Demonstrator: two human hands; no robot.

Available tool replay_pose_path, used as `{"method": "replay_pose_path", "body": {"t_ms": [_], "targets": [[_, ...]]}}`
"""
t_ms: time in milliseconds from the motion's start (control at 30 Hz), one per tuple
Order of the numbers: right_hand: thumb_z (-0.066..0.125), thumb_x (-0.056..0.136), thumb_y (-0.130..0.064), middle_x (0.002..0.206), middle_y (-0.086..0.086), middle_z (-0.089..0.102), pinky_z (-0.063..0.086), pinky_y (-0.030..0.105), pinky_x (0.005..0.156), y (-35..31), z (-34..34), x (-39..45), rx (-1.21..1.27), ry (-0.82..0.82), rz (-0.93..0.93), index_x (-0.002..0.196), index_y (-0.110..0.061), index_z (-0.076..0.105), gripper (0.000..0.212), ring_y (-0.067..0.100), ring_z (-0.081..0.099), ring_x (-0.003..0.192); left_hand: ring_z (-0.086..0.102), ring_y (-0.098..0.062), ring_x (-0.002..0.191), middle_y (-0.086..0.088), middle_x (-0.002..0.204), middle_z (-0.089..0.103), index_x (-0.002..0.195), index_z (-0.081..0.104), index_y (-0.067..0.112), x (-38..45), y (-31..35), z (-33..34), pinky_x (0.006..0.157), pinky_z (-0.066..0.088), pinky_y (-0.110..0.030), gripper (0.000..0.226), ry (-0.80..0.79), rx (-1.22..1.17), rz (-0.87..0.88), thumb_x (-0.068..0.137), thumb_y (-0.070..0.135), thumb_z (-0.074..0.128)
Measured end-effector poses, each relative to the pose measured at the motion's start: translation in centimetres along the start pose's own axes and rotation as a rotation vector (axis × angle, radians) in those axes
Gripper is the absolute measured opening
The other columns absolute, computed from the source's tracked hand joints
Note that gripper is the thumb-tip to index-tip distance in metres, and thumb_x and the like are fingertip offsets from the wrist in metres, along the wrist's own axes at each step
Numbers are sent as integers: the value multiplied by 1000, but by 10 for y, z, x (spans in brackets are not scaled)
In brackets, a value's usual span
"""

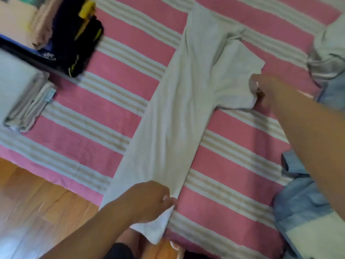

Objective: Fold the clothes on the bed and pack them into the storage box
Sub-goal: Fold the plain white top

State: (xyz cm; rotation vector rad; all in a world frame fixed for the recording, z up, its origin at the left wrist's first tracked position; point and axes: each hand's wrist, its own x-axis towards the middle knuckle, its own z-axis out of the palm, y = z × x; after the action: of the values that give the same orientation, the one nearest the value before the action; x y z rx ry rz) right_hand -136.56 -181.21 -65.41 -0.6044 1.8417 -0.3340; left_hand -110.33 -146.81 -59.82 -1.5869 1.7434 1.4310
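Hands [149,200] [265,88] in pinching grip on T-shirt [177,118]

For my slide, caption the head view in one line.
Left hand grips the hem and right hand the sleeve of a white T-shirt on a pink striped bed.

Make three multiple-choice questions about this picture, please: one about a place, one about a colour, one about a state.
1. Where does the right hand grip the white shirt?
A. sleeve
B. bottom hem
C. collar

2. Which colour are the broad stripes of the bedsheet?
A. green
B. pink
C. black

3. How does the shirt lie?
A. rolled into a ball
B. packed in the box
C. folded lengthwise into a long strip, one sleeve sticking out

Answers:
1 A, its fingers pinch the sleeve edge, while the left hand holds the hem.
2 B, pink bands run between pale stripes.
3 C, the narrow body stretches across the bed.
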Motion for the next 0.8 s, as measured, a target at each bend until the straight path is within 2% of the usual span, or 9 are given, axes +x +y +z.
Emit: {"method": "replay_pose_path", "body": {"t_ms": [133, 200, 267, 333, 433, 567, 667, 733, 800], "targets": [[72, 91, -37, 95, 1, 74, 61, 33, 73, -19, 1, -6, 332, -34, -2, 105, -15, 69, 27, 18, 72, 80, 56, -27, 115, -7, 125, 62, 131, 61, 12, 101, -6, -116, 97, 49, -41, 40, 731, 46, 254, 102, 33, 43], [71, 93, -30, 88, 3, 73, 58, 38, 70, -26, 6, -2, 415, -56, 10, 101, -14, 69, 19, 19, 70, 78, 49, -35, 128, -18, 138, 54, 138, 54, 2, 165, -5, -170, 108, 44, -46, 50, 900, 133, 337, 99, 31, 45], [71, 92, -21, 91, 3, 73, 58, 37, 68, -21, 8, 6, 511, -1, -60, 98, -15, 69, 8, 19, 70, 77, 28, -36, 148, -21, 159, 32, 153, 36, 3, 217, -2, -209, 123, 25, -45, 62, 893, 230, 341, 102, 38, 41], [71, 91, -17, 86, 2, 72, 55, 29, 62, 5, 6, 13, 544, 313, -250, 93, -15, 66, 6, 17, 68, 73, -2, -26, 156, -8, 170, -2, 162, 8, 19, 251, -2, -228, 127, 2, -38, 68, 836, 229, 253, 105, 48, 32], [68, 92, -23, 77, -3, 63, 49, 30, 69, 47, 3, 14, 388, 602, -341, 95, -16, 61, 11, 19, 60, 73, -11, -27, 156, 6, 168, -21, 158, -11, 44, 274, 4, -246, 125, 1, -46, 67, 803, 258, 71, 102, 63, 18], [71, 90, -22, 87, 6, 72, 58, 43, 77, 48, -2, 28, 425, 447, -258, 92, -16, 64, 9, 29, 69, 79, 27, -40, 139, -8, 163, 17, 157, 10, 44, 294, 24, -309, 107, 28, -55, 62, 899, 461, 10, 100, 62, 25], [73, 85, -22, 92, 14, 75, 58, 59, 82, 45, -9, 31, 467, 349, -236, 89, -17, 65, 10, 37, 72, 88, 29, -37, 138, -11, 152, 35, 143, 50, 30, 303, 23, -359, 109, 28, -52, 49, 1003, 544, 179, 99, 50, 47], [72, 86, -20, 92, 13, 75, 57, 60, 85, 47, -11, 30, 449, 307, -248, 92, -15, 67, 9, 37, 73, 89, 31, -32, 139, -6, 148, 44, 119, 69, 24, 300, 15, -388, 110, 27, -50, 46, 905, 514, 269, 93, 57, 50], [69, 90, -15, 91, 12, 76, 56, 58, 88, 45, -12, 27, 470, 281, -240, 95, -13, 68, 5, 35, 73, 88, 38, -27, 137, -1, 137, 56, 113, 73, 21, 292, 9, -411, 110, 28, -49, 64, 715, 535, 335, 85, 67, 39]]}}
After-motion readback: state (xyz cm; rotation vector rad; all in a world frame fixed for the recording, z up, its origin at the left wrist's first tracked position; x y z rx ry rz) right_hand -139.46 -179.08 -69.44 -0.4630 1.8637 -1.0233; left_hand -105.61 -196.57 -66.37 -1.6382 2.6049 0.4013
